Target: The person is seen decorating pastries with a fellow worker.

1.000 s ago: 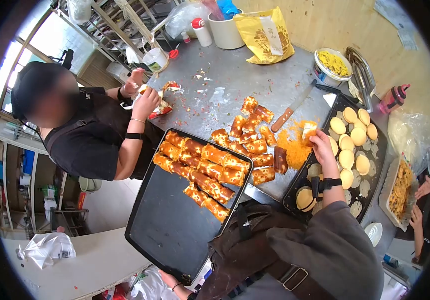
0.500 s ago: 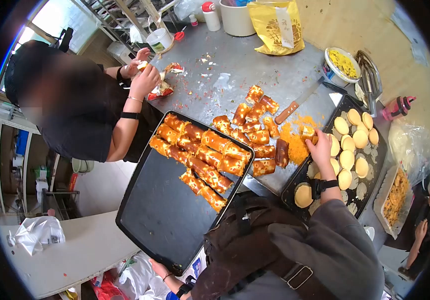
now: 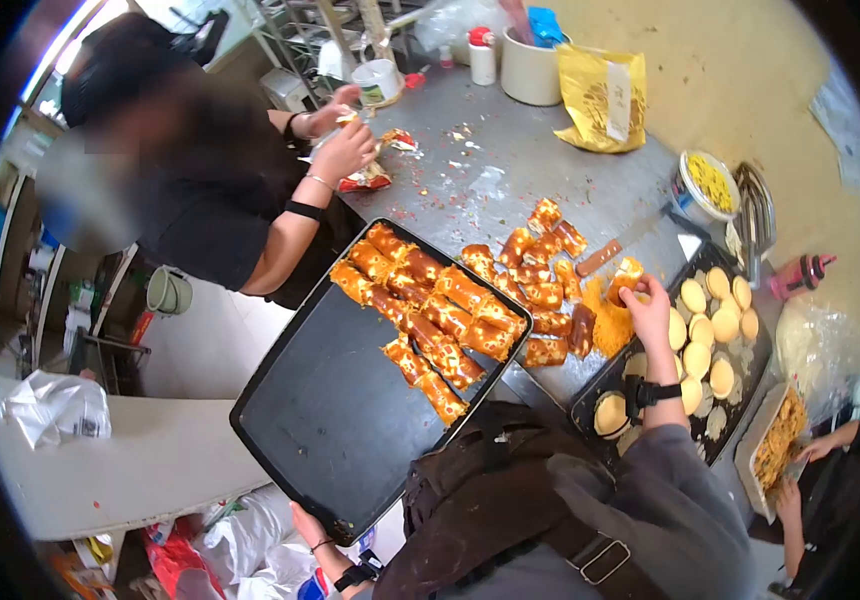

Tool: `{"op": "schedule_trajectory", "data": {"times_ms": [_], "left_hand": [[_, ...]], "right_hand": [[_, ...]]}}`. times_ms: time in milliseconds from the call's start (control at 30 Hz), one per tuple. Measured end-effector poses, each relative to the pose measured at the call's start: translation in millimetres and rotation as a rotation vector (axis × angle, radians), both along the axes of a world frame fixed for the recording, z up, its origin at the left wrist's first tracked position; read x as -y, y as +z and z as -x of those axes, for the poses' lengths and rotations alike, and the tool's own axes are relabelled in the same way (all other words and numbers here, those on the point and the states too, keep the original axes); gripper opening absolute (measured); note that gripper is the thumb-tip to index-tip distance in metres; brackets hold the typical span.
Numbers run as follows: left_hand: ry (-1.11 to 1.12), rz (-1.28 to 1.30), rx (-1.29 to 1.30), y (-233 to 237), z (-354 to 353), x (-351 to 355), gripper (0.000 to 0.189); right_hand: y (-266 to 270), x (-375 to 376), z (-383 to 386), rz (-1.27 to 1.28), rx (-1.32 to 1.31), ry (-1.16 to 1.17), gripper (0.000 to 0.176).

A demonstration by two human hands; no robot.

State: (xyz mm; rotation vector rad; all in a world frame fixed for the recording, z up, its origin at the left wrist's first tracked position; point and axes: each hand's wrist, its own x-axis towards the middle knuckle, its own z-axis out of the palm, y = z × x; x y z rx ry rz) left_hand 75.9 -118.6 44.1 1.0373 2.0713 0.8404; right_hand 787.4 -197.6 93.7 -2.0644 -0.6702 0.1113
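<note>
My left hand [image 3: 312, 522] grips the lower edge of a black baking tray [image 3: 315, 400], its fingertips hidden under the rim. Rows of browned, white-spotted bread rolls [image 3: 430, 310] fill the tray's upper part. With thumb and fingers, my right hand [image 3: 652, 308] pinches a short bread roll piece [image 3: 625, 278] coated with orange crumbs at one end. Directly beneath it lies a heap of orange crumbs [image 3: 612, 330], which looks like meat floss. Several cut roll pieces [image 3: 540, 275] are bunched on the metal table, between the tray and the heap.
Beside the crumbs lies a wooden-handled knife [image 3: 600, 258]. A dark tray [image 3: 735, 395] of pale round cakes stands to the right. A tub of yellow filling [image 3: 705, 185] and a yellow bag [image 3: 602, 100] stand behind. Co-workers stand left and right, one touching a floss container [image 3: 780, 440].
My view has shifted, moving the scene mostly rightward. My right hand has moved the roll piece slightly toward the knife and tilted it. The right co-worker's hands have reached the floss container.
</note>
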Motion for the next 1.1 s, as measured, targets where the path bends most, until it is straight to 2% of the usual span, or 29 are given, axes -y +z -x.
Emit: {"op": "schedule_trajectory", "data": {"times_ms": [67,133,167,200,267,333,367,400,467,500,567,633,733,767,833,967,1067,1100], "left_hand": [[-0.019,-0.029,0.050,-12,3,-6,0.056],[0.002,-0.106,0.151,-23,10,-1,0.056],[0.047,-0.143,0.039,-46,24,0,0.055],[0.033,-0.130,0.150,-51,29,2,0.056],[0.007,-0.024,0.018,-22,11,2,0.055],[-0.043,0.098,-0.116,-4,6,-2,0.055],[0.010,0.032,-0.069,-28,21,-1,0.055],[0.034,-0.033,-0.143,-36,23,1,0.054],[0.052,-0.076,-0.156,-36,23,3,0.052],[0.066,-0.078,-0.068,-20,13,1,0.051],[0.067,-0.072,-0.065,6,-5,-4,0.051],[0.064,-0.014,-0.122,12,-5,-5,0.050],[0.067,-0.076,-0.081,3,1,-4,0.049],[0.081,-0.082,-0.148,-12,8,-3,0.048],[0.070,-0.058,-0.092,13,-4,-5,0.048],[0.064,-0.064,-0.058,13,-5,-6,0.046],[0.066,-0.089,-0.051,10,-7,-6,0.042],[0.054,-0.007,-0.039,21,-10,-8,0.038]], "right_hand": [[39,-25,15,-0.168,-0.276,0.167,0.028],[62,-53,38,-0.274,-0.352,0.297,0.029],[76,-68,53,-0.282,-0.425,0.372,0.028],[92,-83,71,-0.270,-0.485,0.448,0.029],[115,-113,106,-0.236,-0.612,0.608,0.029],[128,-143,142,-0.193,-0.469,0.735,0.032],[140,-157,160,-0.161,-0.353,0.785,0.033],[146,-168,177,-0.128,-0.238,0.828,0.035],[155,-192,212,-0.189,-0.331,0.881,0.047],[157,-204,227,-0.157,-0.250,0.900,0.047],[156,-230,253,-0.090,-0.062,0.937,0.044],[141,-258,277,0.010,0.148,0.958,0.039],[109,-296,304,0.276,0.375,1.040,0.036],[96,-310,312,0.358,0.404,1.041,0.036],[72,-334,322,0.531,0.468,1.040,0.038],[48,-369,330,0.625,0.503,1.000,0.041],[35,-379,331,0.593,0.589,1.040,0.043],[33,-381,333,0.611,0.602,1.059,0.045]]}}
